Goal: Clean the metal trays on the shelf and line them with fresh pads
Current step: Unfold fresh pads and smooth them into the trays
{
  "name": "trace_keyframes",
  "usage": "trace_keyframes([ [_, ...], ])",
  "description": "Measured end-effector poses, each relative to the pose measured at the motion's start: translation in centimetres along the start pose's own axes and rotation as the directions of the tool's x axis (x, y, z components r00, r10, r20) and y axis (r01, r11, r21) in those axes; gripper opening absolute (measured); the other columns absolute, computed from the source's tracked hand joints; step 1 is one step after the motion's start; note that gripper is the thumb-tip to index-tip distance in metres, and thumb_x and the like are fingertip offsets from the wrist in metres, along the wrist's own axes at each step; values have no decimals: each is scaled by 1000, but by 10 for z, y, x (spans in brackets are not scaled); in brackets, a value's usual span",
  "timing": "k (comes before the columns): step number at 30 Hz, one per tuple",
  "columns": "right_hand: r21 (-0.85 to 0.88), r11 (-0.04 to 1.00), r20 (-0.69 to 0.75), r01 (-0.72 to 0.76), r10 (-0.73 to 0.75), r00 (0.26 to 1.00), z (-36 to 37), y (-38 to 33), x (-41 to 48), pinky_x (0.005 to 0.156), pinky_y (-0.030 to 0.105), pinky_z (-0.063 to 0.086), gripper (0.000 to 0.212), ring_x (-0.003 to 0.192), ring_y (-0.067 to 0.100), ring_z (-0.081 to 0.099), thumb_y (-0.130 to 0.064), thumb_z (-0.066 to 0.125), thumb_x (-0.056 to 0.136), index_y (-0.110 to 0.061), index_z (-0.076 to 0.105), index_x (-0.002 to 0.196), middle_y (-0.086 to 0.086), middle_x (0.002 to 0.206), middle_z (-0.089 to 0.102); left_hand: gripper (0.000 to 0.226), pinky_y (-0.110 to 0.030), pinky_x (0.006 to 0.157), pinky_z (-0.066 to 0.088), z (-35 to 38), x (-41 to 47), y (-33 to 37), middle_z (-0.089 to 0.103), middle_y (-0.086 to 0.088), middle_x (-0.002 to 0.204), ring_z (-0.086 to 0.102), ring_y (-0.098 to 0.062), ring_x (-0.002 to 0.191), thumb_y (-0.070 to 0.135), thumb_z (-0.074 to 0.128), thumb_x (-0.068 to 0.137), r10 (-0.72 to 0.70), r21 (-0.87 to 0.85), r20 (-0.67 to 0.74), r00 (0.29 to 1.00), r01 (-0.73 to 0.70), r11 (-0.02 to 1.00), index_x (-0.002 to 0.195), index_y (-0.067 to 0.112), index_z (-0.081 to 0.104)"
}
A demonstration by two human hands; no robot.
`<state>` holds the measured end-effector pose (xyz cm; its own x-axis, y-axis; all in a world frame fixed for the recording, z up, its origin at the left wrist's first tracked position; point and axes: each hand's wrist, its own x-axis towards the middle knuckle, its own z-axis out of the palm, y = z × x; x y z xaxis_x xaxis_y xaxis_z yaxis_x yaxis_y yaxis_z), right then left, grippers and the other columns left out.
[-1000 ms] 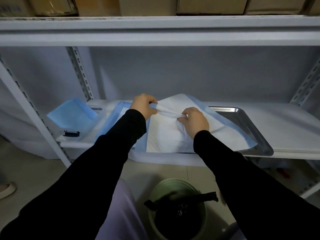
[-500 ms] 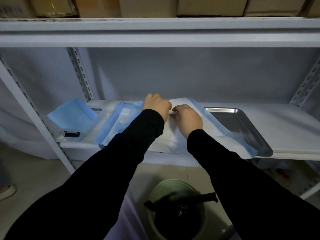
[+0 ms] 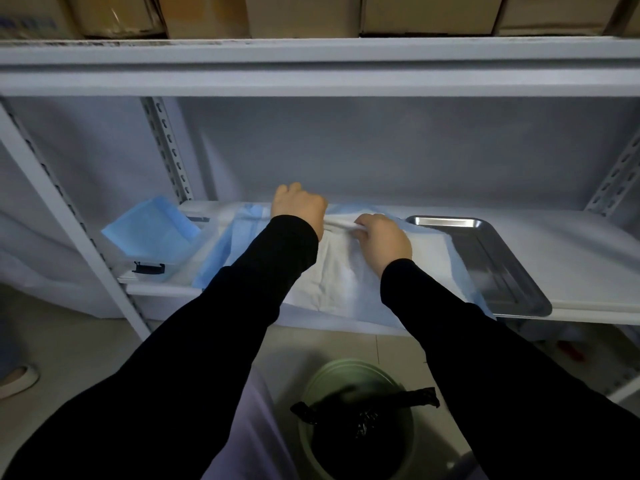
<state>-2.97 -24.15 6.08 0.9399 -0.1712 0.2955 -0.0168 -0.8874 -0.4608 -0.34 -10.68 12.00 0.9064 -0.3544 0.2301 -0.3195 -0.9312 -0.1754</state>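
On the shelf [image 3: 571, 244], both hands pinch the pad [image 3: 332, 271].

The scene is dimly and coolly lit, and the black sleeves [image 3: 263, 278] are rendered almost without detail. A bright reflection is seen along the far rim of the metal tray [image 3: 446, 221], right of the hands. The bin [image 3: 360, 420] below the hands is smeared by motion blur. Straight shelf [image 3: 311, 53] edges are bowed by wide-angle distortion near the frame borders.

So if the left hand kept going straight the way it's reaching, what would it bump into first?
Probably the grey back wall behind the shelf. The left hand points deep over the pad; nothing else shows ahead, though depth is unclear.
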Motion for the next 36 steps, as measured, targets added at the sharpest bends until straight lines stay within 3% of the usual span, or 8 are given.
trace_keyframes([
  [4,-52,997,-82,49,-53,995,-6,-9,1,65,28,37,24,94,28,58,-20,41,98,-12,61,106,7,108,58,23,-28,81,34,0,3,8,63,-3,100,46,-23,113,26,53,89,12,-98,27,1000,-9,995,108,20,64],
  [7,-55,997,-90,54,-58,994,-8,-9,0,66,29,39,22,95,26,58,-20,42,96,-14,61,106,4,108,58,24,-29,80,38,1,6,8,61,-7,111,50,-24,113,16,50,92,-32,-143,39,999,37,989,110,20,65],
  [17,-120,991,-36,-60,56,998,-19,11,1,70,29,36,22,101,30,57,-16,46,98,-13,60,114,6,117,53,25,-31,75,42,-1,9,-13,64,-11,107,55,-28,106,8,51,89,-159,-240,-35,987,146,960,103,18,69],
  [22,-121,987,-121,-109,94,988,-24,12,2,68,28,32,25,97,31,60,-17,41,100,-14,62,113,6,117,56,27,-30,75,40,-5,9,-15,63,-11,106,52,-26,109,3,49,88,-170,-105,-63,983,162,981,106,15,65],
  [26,-108,990,-151,-88,71,986,-25,9,1,70,28,34,31,104,31,60,-14,40,100,-19,56,126,3,127,55,30,-30,70,40,-8,7,-8,63,-10,104,50,-25,82,-2,43,87,-157,-29,-8,988,157,987,107,11,61],
  [29,-84,993,-92,-87,79,993,-28,10,1,79,32,43,37,111,31,58,-23,50,97,-16,47,133,6,134,52,32,-31,71,40,-7,8,-9,63,-10,106,53,-27,84,-2,41,89,-150,-18,24,988,151,988,112,12,58],
  [32,-131,981,-72,-142,134,988,-32,18,2,76,31,41,35,107,31,60,-20,57,92,-16,51,126,8,128,54,34,-32,72,39,-6,11,-15,62,-11,111,60,-31,100,-2,41,89,-165,-42,39,985,167,985,115,13,58],
  [36,-161,964,-139,-213,191,972,-40,26,7,69,27,34,21,101,30,62,-18,49,96,-16,62,113,11,112,64,25,-33,72,41,-7,17,-27,64,-11,107,61,-32,99,6,49,91,-205,-107,38,978,208,972,110,12,63],
])
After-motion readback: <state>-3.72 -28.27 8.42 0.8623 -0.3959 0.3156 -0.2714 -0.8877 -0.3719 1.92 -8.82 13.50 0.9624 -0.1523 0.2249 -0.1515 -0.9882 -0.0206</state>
